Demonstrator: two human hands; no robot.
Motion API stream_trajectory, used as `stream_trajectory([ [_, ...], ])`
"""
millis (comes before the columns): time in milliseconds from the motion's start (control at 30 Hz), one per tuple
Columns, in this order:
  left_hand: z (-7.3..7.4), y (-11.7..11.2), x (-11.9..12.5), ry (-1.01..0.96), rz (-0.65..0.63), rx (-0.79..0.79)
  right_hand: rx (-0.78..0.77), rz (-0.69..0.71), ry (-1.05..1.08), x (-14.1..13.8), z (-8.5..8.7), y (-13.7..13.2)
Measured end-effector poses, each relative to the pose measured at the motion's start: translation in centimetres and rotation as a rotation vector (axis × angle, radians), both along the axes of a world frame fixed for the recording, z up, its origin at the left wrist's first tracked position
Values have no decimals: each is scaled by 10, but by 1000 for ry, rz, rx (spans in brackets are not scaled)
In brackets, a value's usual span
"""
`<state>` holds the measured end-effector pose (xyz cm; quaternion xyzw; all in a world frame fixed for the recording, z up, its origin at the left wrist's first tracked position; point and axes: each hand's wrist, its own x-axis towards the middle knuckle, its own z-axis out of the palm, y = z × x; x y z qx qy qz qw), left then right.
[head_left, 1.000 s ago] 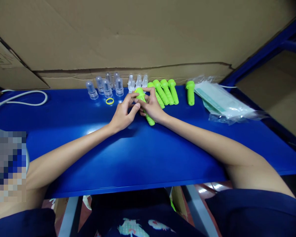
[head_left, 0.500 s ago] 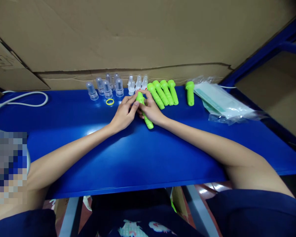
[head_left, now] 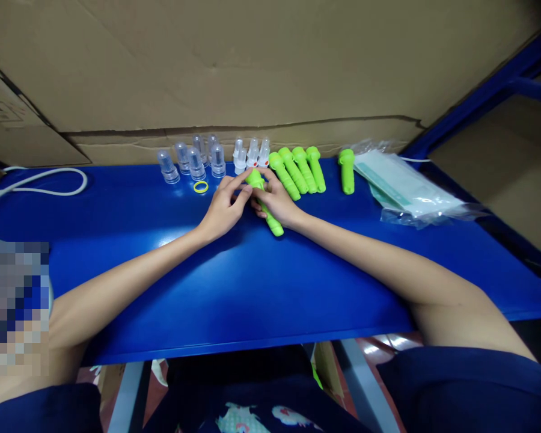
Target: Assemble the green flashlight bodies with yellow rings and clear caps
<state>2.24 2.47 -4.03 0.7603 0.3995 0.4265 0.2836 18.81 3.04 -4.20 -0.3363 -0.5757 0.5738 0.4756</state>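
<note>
We hold a green tube [head_left: 273,224] at a blue table [head_left: 270,294].
Our right hand [head_left: 279,203] wraps its middle; our left hand [head_left: 224,210] closes its fingertips on the top. It slants just left of four matching tubes [head_left: 296,171].

Smooth green plastic casing [head_left: 273,224], glossy tabletop [head_left: 270,288]

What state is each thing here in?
Green handle: held in right hand
Left hand: fingertips at the handle's wide end
Four handles: lying side by side
Lone handle: lying apart
Clear domes: upright
Smaller domes: upright
Yellow ring: lying flat
Bag: lying down; sealed or open unclear
Cable: looped
</note>
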Motion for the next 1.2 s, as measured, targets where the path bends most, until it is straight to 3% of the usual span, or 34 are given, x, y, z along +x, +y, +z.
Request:
stream_trajectory([
  [1200,5,-10,5,68,33,24,-48,-148,-26,-4,-1,-3],
])
